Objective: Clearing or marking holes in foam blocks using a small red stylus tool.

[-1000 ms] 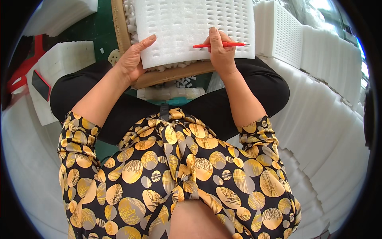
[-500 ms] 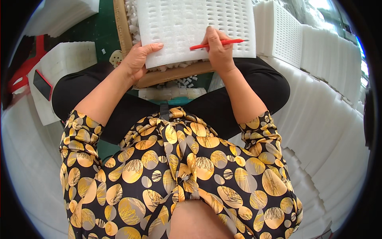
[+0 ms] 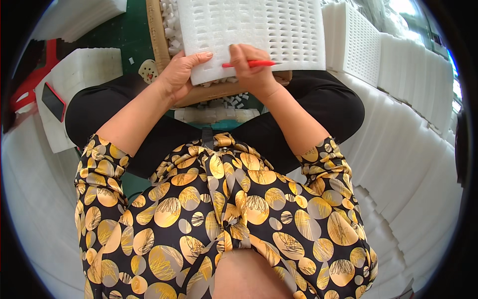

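Observation:
A white foam sheet full of small punched slots lies over a wooden basket on my lap. My left hand grips the sheet's near left corner, thumb on top. My right hand rests on the sheet's near edge and holds a thin red stick that points to the right. Small white foam bits lie in the basket under the sheet.
Stacks of white slotted foam sheets rise along the right. More white foam blocks sit at the left, one with a dark phone on it. A red object lies at the far left on the green floor.
My left hand has slid down to the sheet's near corner. The right hand with the red stick has moved down and left toward the near edge.

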Motion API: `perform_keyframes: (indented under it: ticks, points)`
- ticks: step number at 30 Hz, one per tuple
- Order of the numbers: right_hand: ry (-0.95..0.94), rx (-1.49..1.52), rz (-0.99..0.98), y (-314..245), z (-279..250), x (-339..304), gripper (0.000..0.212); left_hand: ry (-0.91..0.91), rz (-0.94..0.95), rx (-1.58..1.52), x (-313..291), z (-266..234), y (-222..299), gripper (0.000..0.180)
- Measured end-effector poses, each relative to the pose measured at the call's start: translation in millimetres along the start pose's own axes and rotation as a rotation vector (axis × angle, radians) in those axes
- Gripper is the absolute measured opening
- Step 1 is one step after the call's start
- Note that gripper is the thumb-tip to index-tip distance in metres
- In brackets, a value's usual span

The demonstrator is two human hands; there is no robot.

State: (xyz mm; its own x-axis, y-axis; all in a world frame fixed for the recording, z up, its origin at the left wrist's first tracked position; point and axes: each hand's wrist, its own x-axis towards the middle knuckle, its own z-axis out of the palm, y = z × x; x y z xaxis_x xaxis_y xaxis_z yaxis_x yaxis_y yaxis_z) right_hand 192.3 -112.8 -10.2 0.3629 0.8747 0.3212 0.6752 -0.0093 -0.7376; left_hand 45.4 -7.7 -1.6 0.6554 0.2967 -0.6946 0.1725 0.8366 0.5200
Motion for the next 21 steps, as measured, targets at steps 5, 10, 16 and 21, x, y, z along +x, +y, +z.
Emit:
perform_keyframes:
  ticks: [5, 10, 16, 21]
  points:
    - [0.016, 0.081, 0.052, 3.1, 5.8, -3.2, 0.034, 0.013, -0.009, -0.064, -1.4, 7.8, -3.8, 0.034]
    - [0.018, 0.438, 0.294, -26.4, -7.7, 5.6, 0.034, -0.004, 0.01, -0.088, 0.2, 6.2, -3.2, 0.032]
    - [0.023, -0.074, -0.311, -19.7, 15.7, 3.7, 0.021, -0.116, -0.022, -0.188, 6.6, -1.3, -8.7, 0.034]
    - [0.249, 0.306, 0.184, -2.5, -16.9, 4.5, 0.031, 0.026, 0.008, -0.041, 9.2, 0.6, -2.1, 0.039]
